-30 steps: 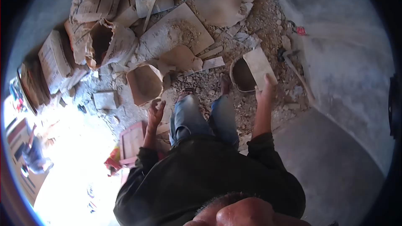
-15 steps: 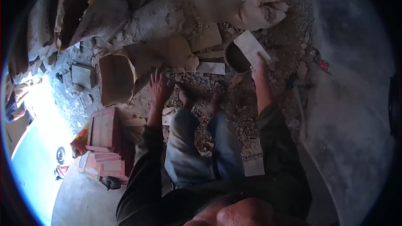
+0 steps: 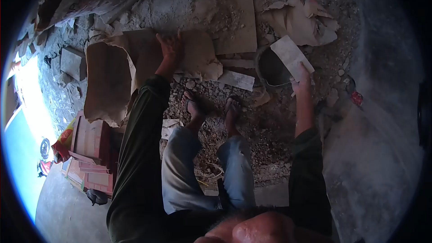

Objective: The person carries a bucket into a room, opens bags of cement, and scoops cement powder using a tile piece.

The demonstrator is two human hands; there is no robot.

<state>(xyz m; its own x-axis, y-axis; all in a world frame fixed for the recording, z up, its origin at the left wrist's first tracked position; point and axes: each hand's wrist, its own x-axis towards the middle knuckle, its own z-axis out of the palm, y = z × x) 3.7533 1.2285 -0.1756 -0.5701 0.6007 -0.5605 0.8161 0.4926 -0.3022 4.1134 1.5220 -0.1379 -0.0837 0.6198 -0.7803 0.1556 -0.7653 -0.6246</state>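
My right hand (image 3: 302, 79) is closed on the lower end of a pale rectangular tile piece (image 3: 291, 55). The piece is tilted over the right part of a dark round bucket (image 3: 273, 68), whose inside is in shadow. My left hand (image 3: 171, 47) reaches out over a torn brown paper sack (image 3: 193, 51), fingers apart and nothing in them. Whether its palm touches the sack, I cannot tell. At the left, the sack's wide mouth (image 3: 108, 78) gapes open. Another pale strip (image 3: 237, 80) lies on the rubble between the sack and the bucket.
A large dusty board (image 3: 234, 13) lies ahead, with crumpled paper (image 3: 299, 20) to its right. Gravel (image 3: 211, 139) surrounds my sandalled feet. Reddish wooden pieces (image 3: 92, 144) are stacked at the left, below a grey block (image 3: 73, 63). Smooth concrete (image 3: 373, 130) borders the right side.
My left hand has moved forward from beside the sack to over it. My right hand still holds the tile piece by the bucket. The whole view has shifted.
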